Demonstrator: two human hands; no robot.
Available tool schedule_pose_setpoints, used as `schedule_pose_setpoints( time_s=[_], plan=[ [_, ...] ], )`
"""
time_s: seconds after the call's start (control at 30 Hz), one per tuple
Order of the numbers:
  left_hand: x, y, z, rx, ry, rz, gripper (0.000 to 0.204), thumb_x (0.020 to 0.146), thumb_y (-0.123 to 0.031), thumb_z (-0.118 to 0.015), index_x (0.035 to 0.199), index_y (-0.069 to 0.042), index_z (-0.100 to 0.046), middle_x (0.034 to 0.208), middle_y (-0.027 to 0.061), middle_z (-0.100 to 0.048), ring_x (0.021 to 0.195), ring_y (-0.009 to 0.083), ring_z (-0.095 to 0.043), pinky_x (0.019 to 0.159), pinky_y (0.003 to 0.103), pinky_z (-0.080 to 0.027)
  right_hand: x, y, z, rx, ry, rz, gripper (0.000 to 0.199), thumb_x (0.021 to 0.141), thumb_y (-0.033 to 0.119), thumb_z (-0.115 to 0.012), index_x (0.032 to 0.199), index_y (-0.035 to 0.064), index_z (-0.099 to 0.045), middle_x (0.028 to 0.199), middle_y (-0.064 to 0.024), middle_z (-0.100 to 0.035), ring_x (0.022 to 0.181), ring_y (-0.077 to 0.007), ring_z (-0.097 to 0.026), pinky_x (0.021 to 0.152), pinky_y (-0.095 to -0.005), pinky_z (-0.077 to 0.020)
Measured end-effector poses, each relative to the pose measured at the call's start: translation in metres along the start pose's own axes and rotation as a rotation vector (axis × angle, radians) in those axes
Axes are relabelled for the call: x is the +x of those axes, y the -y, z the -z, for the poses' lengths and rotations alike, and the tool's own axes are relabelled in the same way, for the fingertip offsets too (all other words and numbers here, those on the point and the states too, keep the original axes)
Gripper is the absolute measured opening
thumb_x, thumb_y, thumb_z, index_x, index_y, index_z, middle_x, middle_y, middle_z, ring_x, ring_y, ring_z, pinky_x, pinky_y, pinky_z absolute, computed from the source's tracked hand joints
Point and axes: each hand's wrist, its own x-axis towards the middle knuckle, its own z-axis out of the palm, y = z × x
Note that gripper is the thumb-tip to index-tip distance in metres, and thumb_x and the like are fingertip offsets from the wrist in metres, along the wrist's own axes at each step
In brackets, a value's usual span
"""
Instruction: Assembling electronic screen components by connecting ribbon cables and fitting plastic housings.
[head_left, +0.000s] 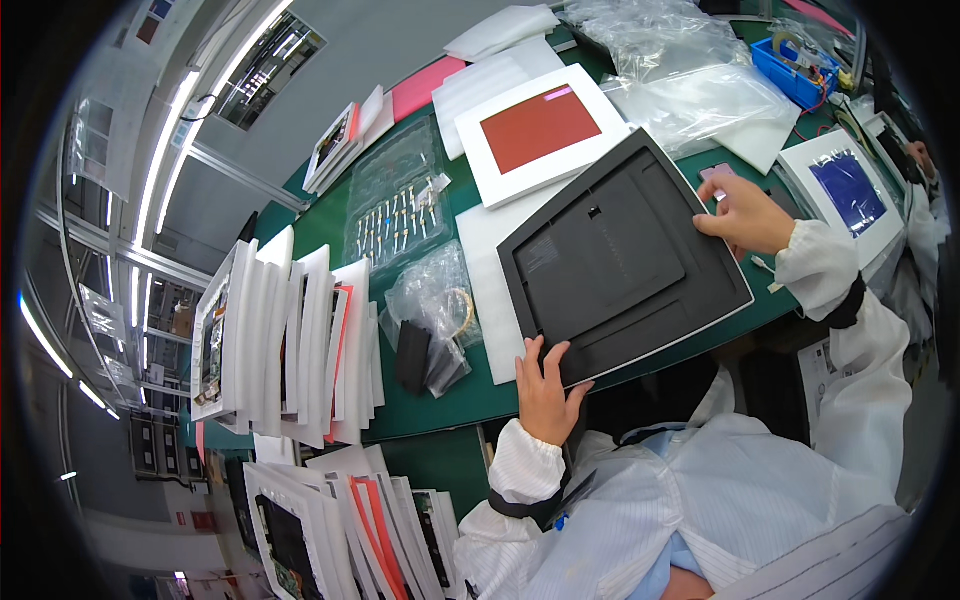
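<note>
A black plastic back cover with a thin white rim, seemingly the rear of a framed display (610, 260), lies face down at the table's front. My right hand (748, 212) grips its right edge, thumb on top and the other fingers partly hidden beneath. At its near left corner rests my left hand (548, 392), fingers spread against the edge and surface. Under its left side is a white foam sheet (485, 290). Just beyond lies a white frame with a reddish-brown panel (540, 130). A small pink item (716, 172) shows behind my right hand.
Stacked panels in white foam (290, 340) stand left, with more panels (350, 520) below. A clear tray of small cables (400, 200), a plastic bag (432, 290) and a black block (412, 355) lie nearer. Far right are plastic sheets (690, 80), a blue bin (795, 72) and a blue-screened frame (848, 192).
</note>
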Motion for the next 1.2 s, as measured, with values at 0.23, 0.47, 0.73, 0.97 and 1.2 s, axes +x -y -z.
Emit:
schedule_pose_setpoints(
  time_s=[0.23,0.47,0.73,0.97,1.2],
  plan=[
    [0.033,-0.045,0.032,-0.34,-0.451,-0.133,0.084,0.069,-0.017,-0.08,0.133,0.0,-0.028,0.137,0.0252,-0.031,0.126,0.039,-0.035,0.104,0.044,-0.03,-0.003,0.133,-0.024,0.349,0.305,0.297,0.044,0.091,0.032,-0.056,0.121,0.0028,-0.041,0.069,-0.0078,-0.058,0.053,-0.0162,-0.063,0.046,-0.0264,-0.0524],
    [0.013,-0.038,0.071,-0.53,-0.714,0.379,0.041,0.087,-0.009,-0.059,0.12,0.006,-0.041,0.111,0.0147,-0.053,0.099,0.0193,-0.053,0.089,0.031,-0.042,0.02,0.081,-0.083,0.6,0.406,0.394,0.045,0.095,0.028,-0.049,0.128,-0.0014,-0.04,0.083,-0.0117,-0.064,0.066,-0.019,-0.067,0.054,-0.0256,-0.0547],
    [0.006,-0.012,0.102,-0.663,-0.972,0.494,0.025,0.085,-0.009,-0.06,0.105,0.003,-0.051,0.091,0.0105,-0.06,0.075,0.0153,-0.062,0.066,0.026,-0.053,0.016,0.0,-0.142,0.624,0.401,0.08,0.036,0.095,0.024,-0.047,0.119,-0.0026,-0.048,0.085,-0.0124,-0.063,0.068,-0.0182,-0.066,0.06,-0.0246,-0.0544],
    [0.01,-0.026,0.096,-1.1,-0.95,0.463,0.032,0.083,-0.009,-0.062,0.111,0.0,-0.048,0.095,0.0112,-0.061,0.081,0.0196,-0.064,0.069,0.03,-0.055,0.013,-0.006,-0.158,0.907,0.503,-0.034,0.044,0.098,0.033,-0.041,0.127,0.0006,-0.041,0.112,-0.0124,-0.057,0.1,-0.0177,-0.059,0.087,-0.0307,-0.0476],
    [0.018,-0.036,0.039,-1.499,-0.569,0.519,0.046,0.084,-0.005,-0.062,0.124,-0.003,-0.039,0.114,0.0137,-0.055,0.102,0.0222,-0.057,0.088,0.037,-0.048,0.017,-0.025,-0.098,1.154,-0.067,-0.115,0.042,0.093,0.018,-0.05,0.126,-0.0053,-0.038,0.107,-0.0196,-0.058,0.091,-0.0232,-0.063,0.076,-0.0321,-0.0539]
  ],
)
